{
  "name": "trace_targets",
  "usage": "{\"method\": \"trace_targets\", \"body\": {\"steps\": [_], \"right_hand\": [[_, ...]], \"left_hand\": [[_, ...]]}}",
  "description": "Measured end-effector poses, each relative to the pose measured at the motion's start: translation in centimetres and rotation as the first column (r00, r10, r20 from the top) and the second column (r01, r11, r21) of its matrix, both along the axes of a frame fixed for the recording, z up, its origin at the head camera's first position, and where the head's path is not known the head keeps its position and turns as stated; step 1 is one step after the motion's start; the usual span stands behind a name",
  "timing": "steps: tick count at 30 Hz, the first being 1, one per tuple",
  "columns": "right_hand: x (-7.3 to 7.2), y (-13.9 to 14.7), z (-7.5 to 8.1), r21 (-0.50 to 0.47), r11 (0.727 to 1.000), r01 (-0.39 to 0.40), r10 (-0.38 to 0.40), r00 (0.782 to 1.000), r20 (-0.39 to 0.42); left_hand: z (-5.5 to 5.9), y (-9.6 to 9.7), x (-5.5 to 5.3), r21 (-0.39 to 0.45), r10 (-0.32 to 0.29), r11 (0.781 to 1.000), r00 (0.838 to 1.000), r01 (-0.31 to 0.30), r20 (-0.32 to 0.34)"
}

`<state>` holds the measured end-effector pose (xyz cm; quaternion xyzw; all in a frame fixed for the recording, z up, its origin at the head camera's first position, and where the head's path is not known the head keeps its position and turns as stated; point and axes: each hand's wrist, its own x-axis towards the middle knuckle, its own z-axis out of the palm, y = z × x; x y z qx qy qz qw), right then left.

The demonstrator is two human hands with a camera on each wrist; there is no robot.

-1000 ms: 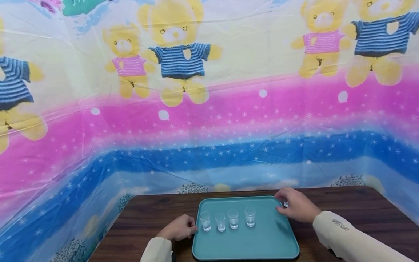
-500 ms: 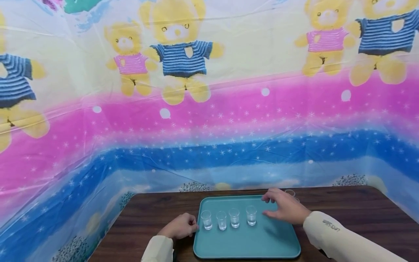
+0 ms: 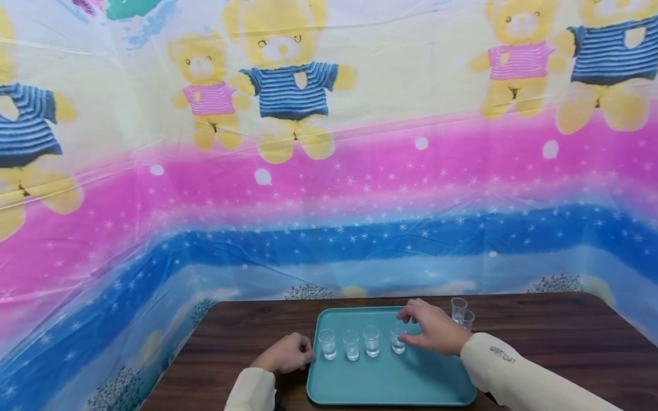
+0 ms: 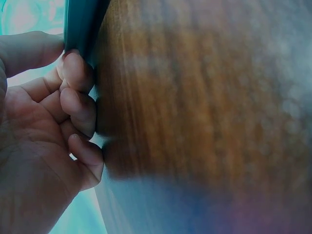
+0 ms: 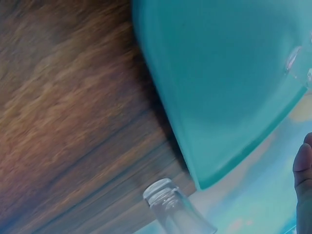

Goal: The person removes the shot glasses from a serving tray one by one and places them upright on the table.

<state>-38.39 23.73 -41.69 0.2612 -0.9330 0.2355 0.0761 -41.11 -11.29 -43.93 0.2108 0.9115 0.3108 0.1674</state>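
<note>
A teal tray (image 3: 390, 379) lies on the table, with several small clear shot glasses standing in a row across it. Clear liquid shows in the bottom of the leftmost shot glass (image 3: 327, 344). My left hand (image 3: 285, 354) is at the tray's left edge; in the left wrist view its thumb (image 4: 36, 48) and curled fingers pinch the tray rim (image 4: 80, 24). My right hand (image 3: 434, 328) reaches over the tray's right side, thumb and fingers spread apart. Its fingertips overlap the rightmost shot glass on the tray (image 3: 398, 345) in the head view.
Two more shot glasses stand on the dark wood table (image 3: 545, 337) behind my right wrist, one at the back (image 3: 458, 309); one glass (image 5: 178, 207) shows beside the tray corner in the right wrist view. A bear-print cloth (image 3: 360, 200) hangs behind the table.
My right hand has moved left from beyond the tray's right corner to the rightmost glass on it, uncovering the two glasses on the table. My left hand stays at the tray edge.
</note>
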Motion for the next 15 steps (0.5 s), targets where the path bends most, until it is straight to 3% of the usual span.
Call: {"method": "trace_targets", "body": {"steps": [15], "right_hand": [[-0.19,-0.58,-0.24,0.021,1.0,-0.01,0.01,1.0,-0.002]], "left_hand": [[0.0,0.01,0.12,-0.001,0.01,1.0,1.0,-0.01,-0.009]]}}
